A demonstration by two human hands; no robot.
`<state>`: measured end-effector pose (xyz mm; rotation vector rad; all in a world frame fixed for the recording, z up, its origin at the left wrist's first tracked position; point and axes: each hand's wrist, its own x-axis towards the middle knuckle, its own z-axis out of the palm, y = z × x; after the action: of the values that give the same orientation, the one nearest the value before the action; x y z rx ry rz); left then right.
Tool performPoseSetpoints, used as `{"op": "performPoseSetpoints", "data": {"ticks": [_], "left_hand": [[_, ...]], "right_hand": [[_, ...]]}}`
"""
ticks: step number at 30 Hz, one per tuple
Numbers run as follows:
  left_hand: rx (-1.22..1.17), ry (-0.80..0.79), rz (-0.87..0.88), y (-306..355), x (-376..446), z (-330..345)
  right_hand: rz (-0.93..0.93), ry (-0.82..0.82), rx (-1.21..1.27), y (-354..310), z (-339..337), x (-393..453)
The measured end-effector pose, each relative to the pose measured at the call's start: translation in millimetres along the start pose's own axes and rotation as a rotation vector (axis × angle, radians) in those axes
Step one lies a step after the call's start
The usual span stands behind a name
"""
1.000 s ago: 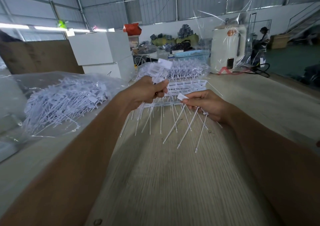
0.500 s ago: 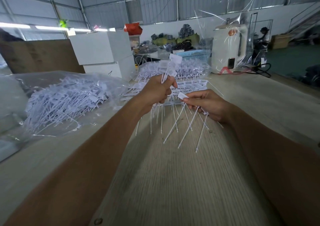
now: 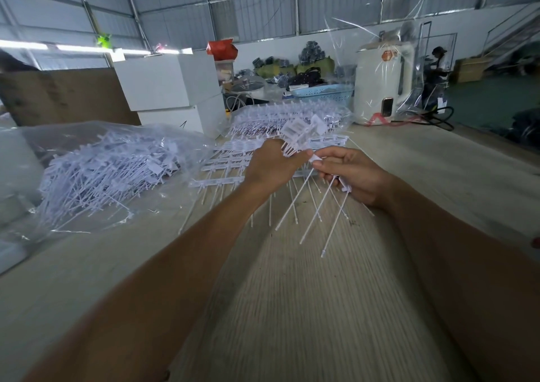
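My left hand (image 3: pixel 271 168) grips a bunch of white plastic seal ties (image 3: pixel 301 131), their flat tags sticking up above the fist. My right hand (image 3: pixel 350 174) holds several more ties (image 3: pixel 318 212) fanned out, their thin tails pointing down toward me over the table. The two hands meet at their fingertips, where the right thumb and forefinger pinch a small tag. Under and behind the hands lie strips of joined ties (image 3: pixel 230 165) flat on the table.
A clear bag heaped with loose ties (image 3: pixel 108 171) lies at the left. A second pile in plastic (image 3: pixel 280 115) sits behind the hands. White boxes (image 3: pixel 172 89), a blue basket (image 3: pixel 324 92) and a wrapped white appliance (image 3: pixel 382 83) stand at the back. The wooden table (image 3: pixel 292 308) stretches toward me.
My left hand has carried its bunch of ties to the right until it meets the right hand's fingertips. The right hand has stayed almost in place.
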<state>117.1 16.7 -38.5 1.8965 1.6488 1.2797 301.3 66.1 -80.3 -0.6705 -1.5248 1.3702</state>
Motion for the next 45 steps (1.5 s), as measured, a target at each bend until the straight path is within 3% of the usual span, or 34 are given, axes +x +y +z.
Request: {"op": "performPoseSetpoints", "data": {"ticks": [2, 7, 18, 30, 40, 45], "left_hand": [[0.028, -0.046, -0.019, 1.1, -1.1, 0.0], [-0.042, 0.076, 0.02, 14.9, 1.0, -0.4], [-0.12, 0.111, 0.022, 9.0, 4.9, -4.1], [-0.228, -0.252, 0.075, 10.5, -8.4, -10.0], [-0.051, 0.057, 0.019, 8.9, -1.6, -2.3], [0.067, 0.047, -0.018, 8.3, 0.7, -2.4]], "right_hand": [[-0.002, -0.016, 0.01, -0.4, -0.3, 0.1], [0.012, -0.03, 0.019, -1.5, 1.2, 0.1], [0.056, -0.105, -0.057, -3.6, 3.2, -1.8], [0.014, -0.125, -0.002, -3.2, 2.7, -2.5], [0.058, -0.136, 0.025, -2.1, 0.2, 1.0], [0.073, -0.177, -0.036, -2.6, -0.9, 1.1]]}}
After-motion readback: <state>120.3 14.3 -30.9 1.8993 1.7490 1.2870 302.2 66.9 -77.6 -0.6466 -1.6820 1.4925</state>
